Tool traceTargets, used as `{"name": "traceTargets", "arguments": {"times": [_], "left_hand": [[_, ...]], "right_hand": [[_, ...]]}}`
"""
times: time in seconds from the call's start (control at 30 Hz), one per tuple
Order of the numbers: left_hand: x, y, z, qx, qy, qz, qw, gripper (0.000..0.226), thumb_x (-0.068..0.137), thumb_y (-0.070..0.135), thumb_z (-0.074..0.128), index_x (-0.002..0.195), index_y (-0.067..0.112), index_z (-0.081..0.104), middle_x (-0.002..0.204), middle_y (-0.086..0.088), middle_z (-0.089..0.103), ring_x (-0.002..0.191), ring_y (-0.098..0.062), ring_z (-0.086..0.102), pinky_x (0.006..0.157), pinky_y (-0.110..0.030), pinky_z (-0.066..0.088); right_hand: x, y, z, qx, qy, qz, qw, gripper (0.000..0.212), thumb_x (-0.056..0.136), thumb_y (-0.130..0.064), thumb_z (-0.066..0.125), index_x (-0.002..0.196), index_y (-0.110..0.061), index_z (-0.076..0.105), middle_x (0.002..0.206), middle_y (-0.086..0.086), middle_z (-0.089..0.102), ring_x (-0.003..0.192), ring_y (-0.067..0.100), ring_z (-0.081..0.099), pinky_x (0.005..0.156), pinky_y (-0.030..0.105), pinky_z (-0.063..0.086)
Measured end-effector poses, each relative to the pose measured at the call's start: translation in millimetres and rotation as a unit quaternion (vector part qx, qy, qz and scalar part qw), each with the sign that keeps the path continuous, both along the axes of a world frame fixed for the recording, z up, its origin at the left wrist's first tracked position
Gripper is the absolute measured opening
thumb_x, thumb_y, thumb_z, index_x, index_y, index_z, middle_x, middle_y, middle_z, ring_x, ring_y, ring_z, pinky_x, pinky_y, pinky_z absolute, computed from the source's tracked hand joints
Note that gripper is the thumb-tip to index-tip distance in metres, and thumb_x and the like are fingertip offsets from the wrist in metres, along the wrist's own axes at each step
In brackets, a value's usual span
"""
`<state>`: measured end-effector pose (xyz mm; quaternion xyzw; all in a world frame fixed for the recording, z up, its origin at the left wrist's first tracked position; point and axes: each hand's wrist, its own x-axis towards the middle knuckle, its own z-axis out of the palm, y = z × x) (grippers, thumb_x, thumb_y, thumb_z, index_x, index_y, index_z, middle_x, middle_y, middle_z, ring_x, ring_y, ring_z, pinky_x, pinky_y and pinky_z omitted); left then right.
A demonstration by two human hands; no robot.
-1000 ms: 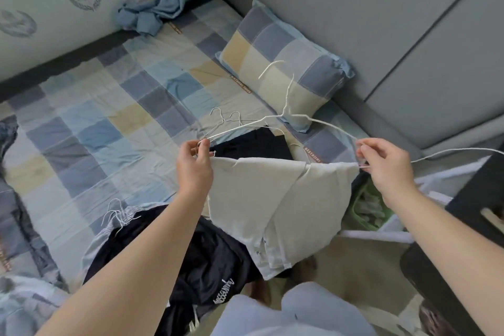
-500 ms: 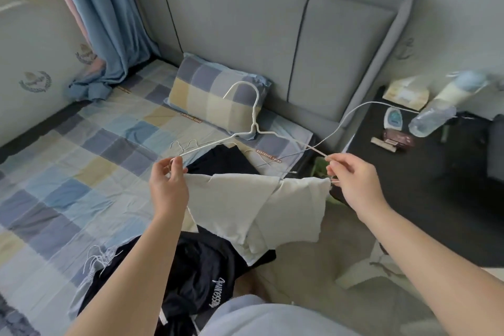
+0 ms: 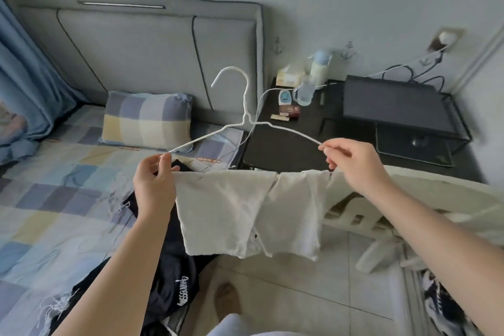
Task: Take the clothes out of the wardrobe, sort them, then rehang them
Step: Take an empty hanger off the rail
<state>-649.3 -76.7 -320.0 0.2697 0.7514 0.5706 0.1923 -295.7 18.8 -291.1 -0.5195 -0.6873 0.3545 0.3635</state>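
Hanger [image 3: 248, 120] is a thin white wire one, held up in the air over the edge of the bed [image 3: 54, 199], hook pointing up and tipped a bit away. Left hand [image 3: 154, 185] pinches the left corner of the hanger between thumb and fingers, and right hand [image 3: 354, 163] pinches the right corner the same way, so both grips sit at the very ends of the wire. An off-white garment [image 3: 226, 207] is folded over the bottom bar and hangs straight down between the two hands. Its left edge starts right at the left hand and its right edge reaches the right hand, so it fills pretty much the whole bar. It's in two overlapping flaps, the left one in front. Can't tell what kind of garment it is. Below it, a pile of black clothes [image 3: 169, 267] lies on the bed's near edge, partly hidden by the left arm. Further back there's a checked pillow [image 3: 147, 120] against the grey headboard [image 3: 131, 43], and a dark nightstand [image 3: 281, 150] just beside the bed with a bottle [image 3: 320, 65] and small stuff on it.
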Motion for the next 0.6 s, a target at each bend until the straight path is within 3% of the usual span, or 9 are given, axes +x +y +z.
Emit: {"name": "traceTargets", "arguments": {"times": [0.1,0.2,0.27,0.4,0.53,0.6], "left_hand": [[52,9,2,-0.029,-0.007,-0.068,0.997,0.017,0.096,0.044,0.056,0.097,0.029,0.063,0.086,0.009,0.073,0.087,-0.011,0.071,0.086,-0.044,0.056],[109,21,1,-0.051,0.010,-0.159,0.986,0.022,0.096,0.045,0.056,0.100,0.025,0.063,0.089,0.005,0.074,0.083,-0.011,0.071,0.085,-0.049,0.058],[151,33,-1,-0.059,0.019,-0.214,0.975,0.020,0.097,0.045,0.056,0.099,0.026,0.062,0.093,0.005,0.072,0.083,-0.008,0.071,0.085,-0.051,0.058],[240,58,-3,-0.061,0.027,-0.311,0.948,0.015,0.099,0.041,0.055,0.096,0.027,0.060,0.095,0.009,0.071,0.083,-0.003,0.072,0.085,-0.047,0.058],[332,83,-3,-0.065,0.051,-0.410,0.908,0.013,0.098,0.044,0.054,0.094,0.032,0.060,0.086,0.017,0.071,0.087,-0.006,0.070,0.083,-0.041,0.056],[383,96,-1,-0.055,0.050,-0.461,0.884,0.015,0.098,0.045,0.054,0.093,0.032,0.060,0.087,0.027,0.068,0.085,-0.002,0.069,0.079,-0.034,0.054]], "right_hand": [[58,-18,15,0.012,-0.044,-0.020,0.999,0.015,0.093,-0.027,0.062,0.087,-0.033,0.074,0.068,-0.015,0.066,0.058,0.000,0.056,0.057,0.010,0.043],[111,-37,27,0.013,-0.109,-0.017,0.994,0.014,0.092,-0.039,0.061,0.089,-0.037,0.074,0.067,-0.012,0.065,0.056,0.005,0.056,0.056,0.020,0.045],[143,-49,34,0.006,-0.118,-0.019,0.993,0.014,0.091,-0.042,0.060,0.087,-0.039,0.073,0.065,-0.011,0.065,0.052,0.004,0.055,0.052,0.016,0.043],[207,-67,44,-0.009,-0.106,-0.057,0.993,0.013,0.091,-0.039,0.063,0.086,-0.036,0.075,0.060,-0.008,0.063,0.046,0.000,0.048,0.049,0.011,0.039],[274,-79,57,-0.021,-0.108,-0.105,0.988,0.022,0.090,-0.036,0.067,0.071,-0.045,0.070,0.056,-0.007,0.058,0.047,0.005,0.045,0.051,0.021,0.037],[310,-86,65,-0.026,-0.110,-0.135,0.984,0.032,0.091,-0.034,0.066,0.060,-0.041,0.066,0.051,-0.008,0.052,0.048,0.006,0.043,0.053,0.024,0.036]]}}
